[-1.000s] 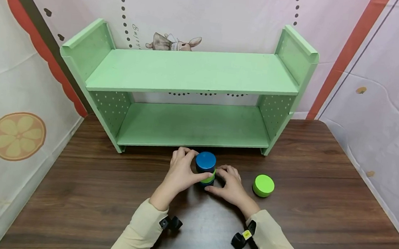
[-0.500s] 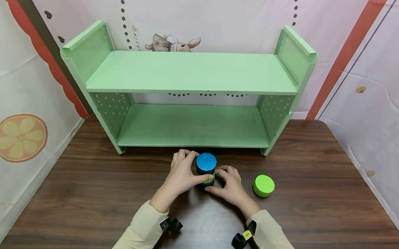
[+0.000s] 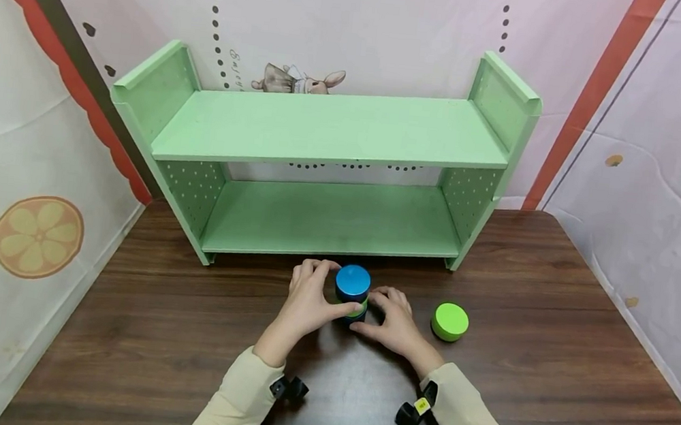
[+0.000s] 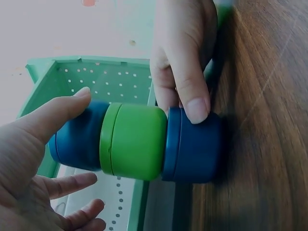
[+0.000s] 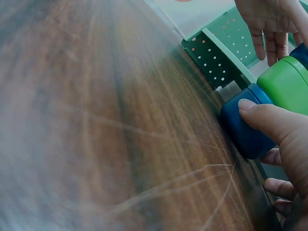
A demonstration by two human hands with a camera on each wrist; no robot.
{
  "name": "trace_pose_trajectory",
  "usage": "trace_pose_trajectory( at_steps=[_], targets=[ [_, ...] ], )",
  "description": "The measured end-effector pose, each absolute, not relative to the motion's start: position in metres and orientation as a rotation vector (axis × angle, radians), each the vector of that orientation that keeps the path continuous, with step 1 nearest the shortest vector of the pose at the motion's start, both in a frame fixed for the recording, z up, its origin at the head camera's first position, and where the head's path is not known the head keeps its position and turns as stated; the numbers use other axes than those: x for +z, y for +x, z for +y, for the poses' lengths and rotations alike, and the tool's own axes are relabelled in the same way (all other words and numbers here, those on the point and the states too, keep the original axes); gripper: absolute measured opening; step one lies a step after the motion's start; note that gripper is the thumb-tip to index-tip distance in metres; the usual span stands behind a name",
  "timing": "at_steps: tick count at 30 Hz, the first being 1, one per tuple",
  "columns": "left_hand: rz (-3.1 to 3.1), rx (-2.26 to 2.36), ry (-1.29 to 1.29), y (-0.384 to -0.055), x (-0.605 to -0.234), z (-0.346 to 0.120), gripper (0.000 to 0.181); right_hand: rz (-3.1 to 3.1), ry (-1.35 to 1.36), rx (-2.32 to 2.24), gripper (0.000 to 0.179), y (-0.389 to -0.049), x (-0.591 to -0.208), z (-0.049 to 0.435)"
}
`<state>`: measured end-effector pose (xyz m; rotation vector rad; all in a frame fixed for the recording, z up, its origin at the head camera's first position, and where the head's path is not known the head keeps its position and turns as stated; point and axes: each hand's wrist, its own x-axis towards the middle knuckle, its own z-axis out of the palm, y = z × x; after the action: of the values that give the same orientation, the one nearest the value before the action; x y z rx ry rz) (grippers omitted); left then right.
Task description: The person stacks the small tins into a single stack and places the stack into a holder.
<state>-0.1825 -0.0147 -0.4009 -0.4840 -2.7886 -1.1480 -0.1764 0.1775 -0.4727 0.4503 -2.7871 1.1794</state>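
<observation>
Three small round lidded jars stand in an upright stack on the table. The top blue jar [image 3: 353,279] rests on a green jar [image 4: 137,142], and a bottom blue jar [image 4: 195,149] carries both. My left hand [image 3: 307,302] holds the top blue jar, thumb on its near side and index finger reaching round the far side; the other fingers spread free in the left wrist view. Low on the right, my right hand [image 3: 394,325] grips the bottom blue jar, its thumb [image 5: 262,115] pressed on the side. Part of the far fingers is hidden behind the stack.
Another green jar [image 3: 450,321] stands alone right of my right hand. Just behind the stack is a light green two-tier shelf [image 3: 336,133] with raised side panels. Patterned cloth [image 3: 395,26] hangs round the dark wooden table [image 3: 169,333].
The head view has shifted slightly, so the whole scene sits a little lower. Both hands and the stack keep nearly the same places.
</observation>
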Motion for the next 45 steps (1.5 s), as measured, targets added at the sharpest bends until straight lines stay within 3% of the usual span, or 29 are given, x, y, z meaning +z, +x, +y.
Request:
trace_pose_trajectory(
  at_steps=[18,45],
  targets=[
    [-2.784,-1.185,-0.514,-0.179,-0.408,-0.033,0.068,-2.835,0.395,1.173,0.064,-0.165,-0.462,0.179],
    [-2.825,-1.266,-0.595,-0.171,-0.422,-0.037,0.073,-2.697,0.325,0.846,0.063,-0.129,-0.443,0.198]
  ],
)
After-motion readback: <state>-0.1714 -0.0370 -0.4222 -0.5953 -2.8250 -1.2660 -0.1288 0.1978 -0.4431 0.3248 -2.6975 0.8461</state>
